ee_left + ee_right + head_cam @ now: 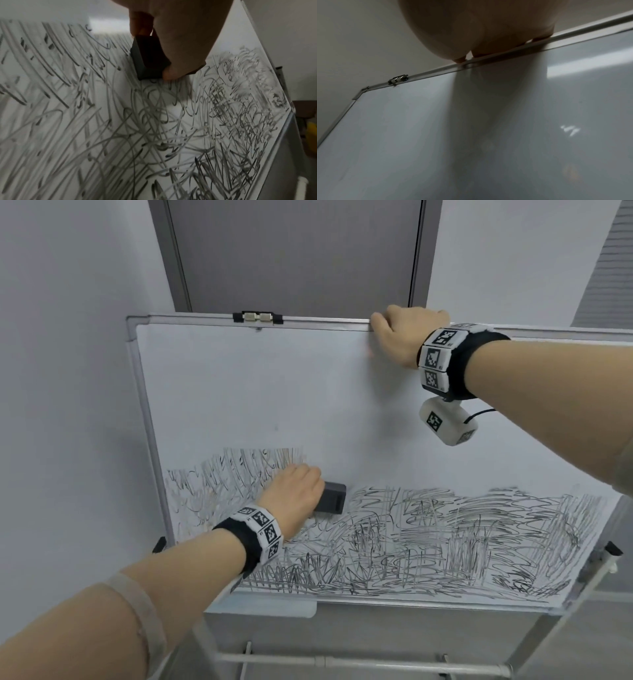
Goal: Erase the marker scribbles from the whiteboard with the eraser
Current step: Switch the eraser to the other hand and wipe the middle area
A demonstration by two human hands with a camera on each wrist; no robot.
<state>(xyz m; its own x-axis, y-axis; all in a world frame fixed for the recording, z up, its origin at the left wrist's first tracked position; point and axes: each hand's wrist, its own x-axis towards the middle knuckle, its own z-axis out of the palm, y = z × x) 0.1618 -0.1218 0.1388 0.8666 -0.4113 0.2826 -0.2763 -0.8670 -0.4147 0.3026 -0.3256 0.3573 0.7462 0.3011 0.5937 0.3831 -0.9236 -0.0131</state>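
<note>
A whiteboard (274,392) on a stand fills the head view; its upper half is wiped white. Black marker scribbles (428,542) cover its lower band from left to right. My left hand (294,498) grips a dark grey block eraser (330,497) and presses it flat on the board at the upper edge of the scribbles. In the left wrist view the eraser (147,59) sits between thumb and fingers, with scribbles (120,128) below it. My right hand (404,333) holds the board's top frame (325,320), fingers curled over the edge (488,50).
A black-and-metal clip (257,317) sits on the top frame left of my right hand. A grey door panel (294,251) rises behind the board. A tray (267,606) hangs under the board's lower edge, and the stand's white crossbar (359,662) runs below.
</note>
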